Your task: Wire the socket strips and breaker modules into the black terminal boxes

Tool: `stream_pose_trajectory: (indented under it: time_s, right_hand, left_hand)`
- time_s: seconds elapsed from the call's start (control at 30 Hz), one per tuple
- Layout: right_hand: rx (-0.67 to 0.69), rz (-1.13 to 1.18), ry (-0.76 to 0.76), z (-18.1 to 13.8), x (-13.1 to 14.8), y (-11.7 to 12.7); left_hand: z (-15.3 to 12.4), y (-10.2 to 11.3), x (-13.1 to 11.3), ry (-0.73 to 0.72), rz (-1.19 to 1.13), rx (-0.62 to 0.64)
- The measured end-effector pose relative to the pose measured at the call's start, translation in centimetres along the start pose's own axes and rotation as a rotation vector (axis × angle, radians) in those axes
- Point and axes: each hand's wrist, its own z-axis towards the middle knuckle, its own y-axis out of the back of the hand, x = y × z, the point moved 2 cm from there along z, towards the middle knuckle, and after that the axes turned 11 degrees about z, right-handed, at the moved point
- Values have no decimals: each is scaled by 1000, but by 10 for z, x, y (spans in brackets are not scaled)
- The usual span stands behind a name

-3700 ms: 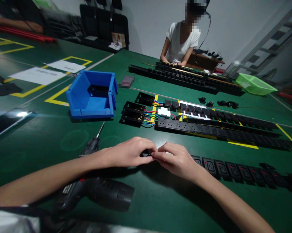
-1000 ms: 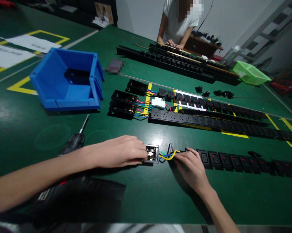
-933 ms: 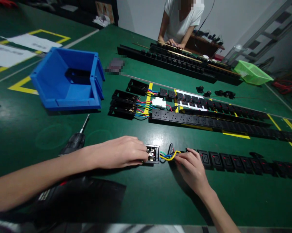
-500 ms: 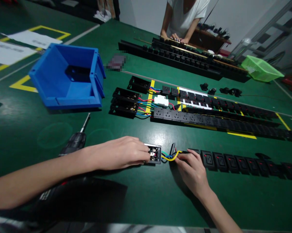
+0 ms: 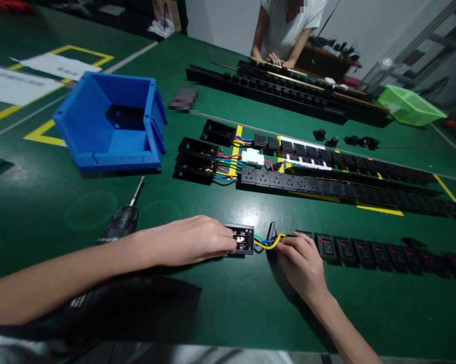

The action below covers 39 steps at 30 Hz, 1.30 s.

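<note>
My left hand (image 5: 203,236) is closed over the left end of a small black terminal box (image 5: 246,246), whose open top shows metal contacts. Yellow, blue and green wires (image 5: 266,245) run from the box's right end toward my right hand (image 5: 302,263). The fingers of that hand are pinched on the wires, close to a small black upright part (image 5: 272,230). Just beyond the right hand, a row of black socket modules (image 5: 343,248) with red marks stretches off to the right. What lies under the left fingers is hidden.
A power screwdriver (image 5: 123,218) lies partly beneath my left forearm. Behind it stands a blue bin (image 5: 117,159) with a dark part inside. Wired socket strips (image 5: 288,183) lie farther back. Across the table, a person (image 5: 284,30) leans over long black rails (image 5: 265,93) near a green basket (image 5: 410,108).
The whole view has shifted slightly, so things on the left sit a little farther right. Both hands keep their places on the terminal box and the wires.
</note>
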Motion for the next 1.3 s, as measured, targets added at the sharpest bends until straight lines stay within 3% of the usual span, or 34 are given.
stream_pose_trajectory:
  time_s: [0.67, 0.83, 0.9, 1.07, 1.17, 1.3]
  right_hand:
    - [-3, 12, -13, 0, 1, 1]
    - [-113, 115, 56, 12, 27, 14]
    - [-51, 203, 176, 24, 49, 13]
    - [330, 240, 416, 65, 115, -19]
    - [474, 156, 400, 85, 149, -51]
    - [542, 79, 267, 99, 178, -88]
  left_hand:
    - [3, -7, 7, 54, -294, -113]
    - [3, -6, 7, 52, -276, -73]
    - [1, -4, 6, 50, -253, -66]
    - [-3, 1, 7, 132, -196, -129]
    - [-6, 7, 11, 193, -181, -223]
    - [-10, 16, 20, 254, -212, -361]
